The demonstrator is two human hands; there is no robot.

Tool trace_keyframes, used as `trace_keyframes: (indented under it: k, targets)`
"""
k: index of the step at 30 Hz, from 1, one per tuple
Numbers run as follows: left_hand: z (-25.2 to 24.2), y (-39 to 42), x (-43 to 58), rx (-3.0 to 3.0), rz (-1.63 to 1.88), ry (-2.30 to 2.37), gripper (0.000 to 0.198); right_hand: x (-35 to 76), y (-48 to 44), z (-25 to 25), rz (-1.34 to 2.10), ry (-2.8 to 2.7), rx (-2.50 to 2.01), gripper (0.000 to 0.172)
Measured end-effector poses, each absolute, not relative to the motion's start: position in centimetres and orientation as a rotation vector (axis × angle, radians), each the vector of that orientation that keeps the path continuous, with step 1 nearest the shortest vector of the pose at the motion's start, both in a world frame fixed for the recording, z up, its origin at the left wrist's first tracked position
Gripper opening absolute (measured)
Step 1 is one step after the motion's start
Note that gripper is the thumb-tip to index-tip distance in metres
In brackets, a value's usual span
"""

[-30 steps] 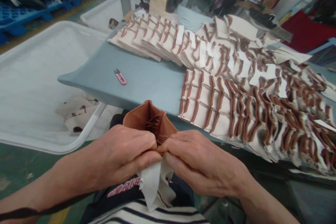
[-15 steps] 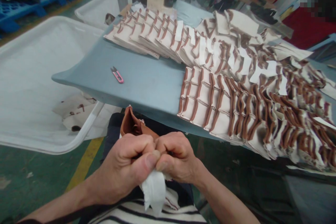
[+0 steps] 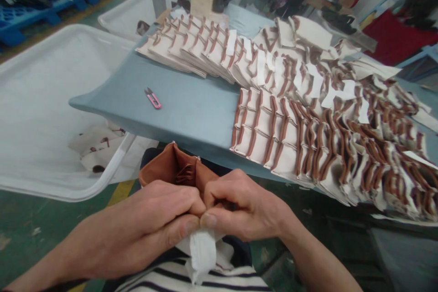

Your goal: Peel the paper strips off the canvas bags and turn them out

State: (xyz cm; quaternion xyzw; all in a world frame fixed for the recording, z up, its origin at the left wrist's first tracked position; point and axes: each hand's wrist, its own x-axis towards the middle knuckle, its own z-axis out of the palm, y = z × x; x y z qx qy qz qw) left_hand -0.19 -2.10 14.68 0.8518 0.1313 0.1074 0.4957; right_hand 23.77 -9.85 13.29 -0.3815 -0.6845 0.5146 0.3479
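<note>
My left hand (image 3: 150, 223) and my right hand (image 3: 239, 210) meet thumb to thumb over my lap, both closed on a brown leather piece (image 3: 171, 169) with a white fabric lining (image 3: 202, 253) hanging below the thumbs. The brown part bulges up behind my fingers, just under the table's front edge. Its inner folds show between the two hands.
A blue-grey table (image 3: 191, 105) carries rows of overlapped white and brown pieces (image 3: 308, 123) and a pink thread snipper (image 3: 153, 98). A large white tub (image 3: 41, 100) with a few pieces stands at the left. Blue pallets (image 3: 41, 9) lie behind.
The brown piece has opened up and risen again behind my fingers after being bunched down. My hands spread slightly and stayed pinched on it at the lap.
</note>
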Motion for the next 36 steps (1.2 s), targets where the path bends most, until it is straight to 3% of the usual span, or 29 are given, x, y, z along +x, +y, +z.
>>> trace_keyframes:
  k: [5,12,17,23,30,36]
  targets:
    - [15.5,-2.0,0.0,2.177,0.324,0.393,0.033,23.4,-9.9,14.2,1.166,-1.908,-0.921,0.035]
    - [14.1,-3.6,1.3,1.823,0.593,0.351,0.032,18.3,-10.7,11.0,1.058,-1.332,-0.756,0.056]
    - [11.9,-3.0,2.2,1.610,0.682,0.307,0.054,18.0,-10.6,9.7,1.119,-1.122,-0.781,0.054]
    - [10.9,-1.6,1.9,1.451,0.539,0.313,0.060,21.4,-10.2,10.9,1.426,-1.334,-0.849,0.053]
    - [12.4,-0.2,1.3,1.506,0.585,0.278,0.062,24.0,-8.3,12.4,0.935,-1.718,-0.872,0.047]
    - [12.6,0.3,0.4,1.526,0.529,0.233,0.065,24.0,-8.1,12.4,0.944,-1.675,-0.887,0.051]
